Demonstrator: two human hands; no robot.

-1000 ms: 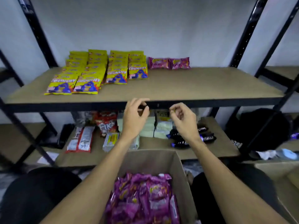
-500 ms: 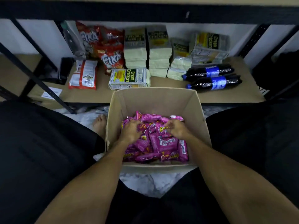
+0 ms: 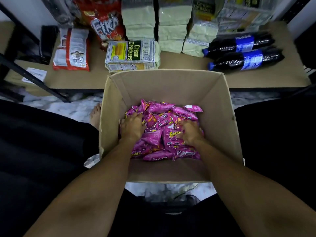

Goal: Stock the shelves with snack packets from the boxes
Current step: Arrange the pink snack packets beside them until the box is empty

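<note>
Head cam looking straight down, and both hands are in the box. The left hand [image 3: 132, 127] sits on the left side of the heap with its fingers spread and bent down, tips buried between the pink snack packets [image 3: 168, 135]. The right hand [image 3: 190, 132] is laid over a packet on the right side, but it's smeared with motion blur. Honestly can't tell for either hand whether it's properly got hold of a packet or is only pressing on the pile.

The packets are a loose jumble filling the bottom of an open cardboard box [image 3: 162, 86], which stands on a pale marbled floor [image 3: 77, 110] between the person's dark-clothed legs. A bare foot [image 3: 95, 115] pokes out just beside the box's left wall.

The far edge of the box is right up against the low shelf [image 3: 256, 79]. On that shelf, just behind the box, a Cream Crackers pack [image 3: 131, 55] lies on its side, with stacks of pale cracker packs [image 3: 172, 23] behind it. To the left of those are a red Fika bag [image 3: 104, 24] and a red-and-white packet [image 3: 72, 49] lying flat, plus a white paper slip [image 3: 39, 72] near the shelf's left edge. Off to the right, two dark bottles [image 3: 239, 43] with blue labels lie side by side.
</note>
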